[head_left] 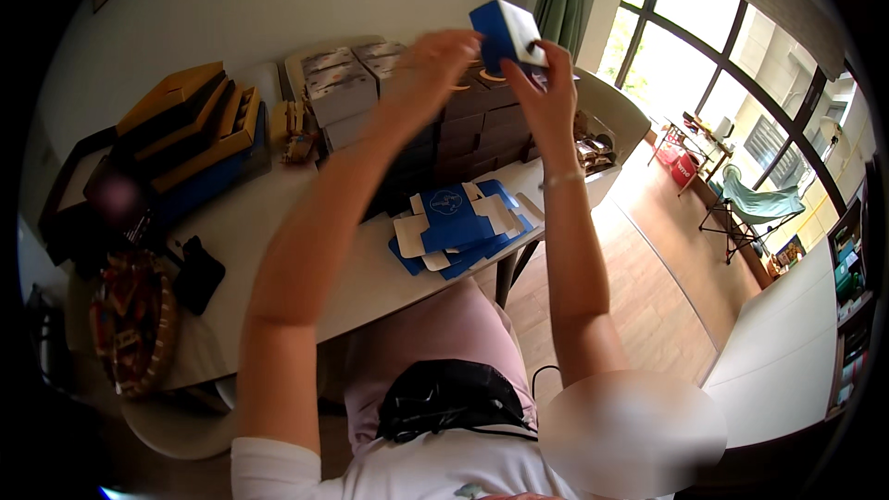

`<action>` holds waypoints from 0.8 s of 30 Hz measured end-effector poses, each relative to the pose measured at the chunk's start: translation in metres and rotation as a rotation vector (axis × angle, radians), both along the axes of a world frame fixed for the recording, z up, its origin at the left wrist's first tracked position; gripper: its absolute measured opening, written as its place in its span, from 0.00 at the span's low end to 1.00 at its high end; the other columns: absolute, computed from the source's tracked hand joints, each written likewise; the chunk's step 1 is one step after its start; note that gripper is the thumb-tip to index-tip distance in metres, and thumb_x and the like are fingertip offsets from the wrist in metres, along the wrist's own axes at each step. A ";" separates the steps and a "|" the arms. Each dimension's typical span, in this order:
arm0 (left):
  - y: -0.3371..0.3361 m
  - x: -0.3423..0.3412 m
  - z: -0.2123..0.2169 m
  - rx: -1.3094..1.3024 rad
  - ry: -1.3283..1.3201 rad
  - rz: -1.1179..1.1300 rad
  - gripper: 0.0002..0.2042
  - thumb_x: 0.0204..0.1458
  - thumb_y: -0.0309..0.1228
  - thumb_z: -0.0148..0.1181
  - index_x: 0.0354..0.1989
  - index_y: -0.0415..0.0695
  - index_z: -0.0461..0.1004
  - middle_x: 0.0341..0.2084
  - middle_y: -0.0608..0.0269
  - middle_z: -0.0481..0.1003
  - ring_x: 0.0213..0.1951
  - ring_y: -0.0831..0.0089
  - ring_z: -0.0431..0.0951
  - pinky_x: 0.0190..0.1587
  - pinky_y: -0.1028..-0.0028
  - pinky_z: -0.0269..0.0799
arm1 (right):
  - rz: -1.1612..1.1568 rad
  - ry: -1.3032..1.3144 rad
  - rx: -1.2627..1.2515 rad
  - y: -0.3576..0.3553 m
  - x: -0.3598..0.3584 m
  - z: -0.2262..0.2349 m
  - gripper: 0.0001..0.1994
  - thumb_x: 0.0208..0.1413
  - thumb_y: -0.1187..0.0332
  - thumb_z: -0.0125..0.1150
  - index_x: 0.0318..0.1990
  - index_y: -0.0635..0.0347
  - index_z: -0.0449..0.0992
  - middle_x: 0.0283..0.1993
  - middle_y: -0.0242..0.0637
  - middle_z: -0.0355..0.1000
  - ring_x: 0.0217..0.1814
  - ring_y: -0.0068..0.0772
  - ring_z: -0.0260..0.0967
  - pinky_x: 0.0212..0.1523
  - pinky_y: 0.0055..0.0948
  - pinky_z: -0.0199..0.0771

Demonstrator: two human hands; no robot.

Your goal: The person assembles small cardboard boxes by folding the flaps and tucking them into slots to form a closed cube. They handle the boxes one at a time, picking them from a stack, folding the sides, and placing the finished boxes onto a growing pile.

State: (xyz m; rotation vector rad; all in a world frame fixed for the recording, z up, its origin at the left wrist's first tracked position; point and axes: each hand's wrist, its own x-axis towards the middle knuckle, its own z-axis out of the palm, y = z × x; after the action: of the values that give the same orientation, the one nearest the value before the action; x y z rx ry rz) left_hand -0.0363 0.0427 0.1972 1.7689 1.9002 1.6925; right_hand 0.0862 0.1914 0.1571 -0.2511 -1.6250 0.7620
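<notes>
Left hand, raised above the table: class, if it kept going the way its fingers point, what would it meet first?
The left hand points toward the small blue and white cardboard box in the right hand; it would probably meet that first, though depth is unclear.

The box (505, 35) is small, blue with a white side, folded into shape and tilted, a dark spot on its white face. It sits up between both raised hands: the right hand (546, 83) grips it from below, and the left hand (435, 60) has fingertips near its left edge.
</notes>
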 end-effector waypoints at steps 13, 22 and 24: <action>0.021 -0.164 0.009 -0.863 0.509 0.503 0.48 0.47 0.79 0.33 0.72 0.60 0.55 0.70 0.49 0.55 0.71 0.45 0.52 0.69 0.49 0.48 | -0.096 -0.645 0.057 0.063 -0.134 0.018 0.40 0.41 0.49 0.77 0.57 0.66 0.67 0.58 0.58 0.60 0.55 0.53 0.69 0.54 0.38 0.76; 0.021 -0.149 0.016 -0.850 0.457 0.485 0.53 0.42 0.81 0.38 0.71 0.57 0.58 0.71 0.50 0.53 0.71 0.47 0.52 0.69 0.48 0.48 | 0.157 -0.714 -0.040 0.095 -0.149 0.005 0.39 0.41 0.51 0.78 0.58 0.64 0.70 0.61 0.56 0.62 0.58 0.52 0.68 0.57 0.41 0.75; 0.011 -0.140 0.023 -0.868 0.451 0.462 0.54 0.41 0.81 0.40 0.71 0.54 0.58 0.70 0.50 0.55 0.71 0.48 0.53 0.69 0.48 0.48 | 0.111 -0.699 0.020 0.092 -0.145 0.006 0.37 0.42 0.53 0.77 0.58 0.63 0.70 0.60 0.56 0.63 0.59 0.52 0.67 0.58 0.43 0.73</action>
State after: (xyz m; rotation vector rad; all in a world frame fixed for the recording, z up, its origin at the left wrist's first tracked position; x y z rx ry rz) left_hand -0.1761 0.0536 0.2201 1.4521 2.7637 0.3044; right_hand -0.0584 0.2830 0.1629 -0.4495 -2.3192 0.7876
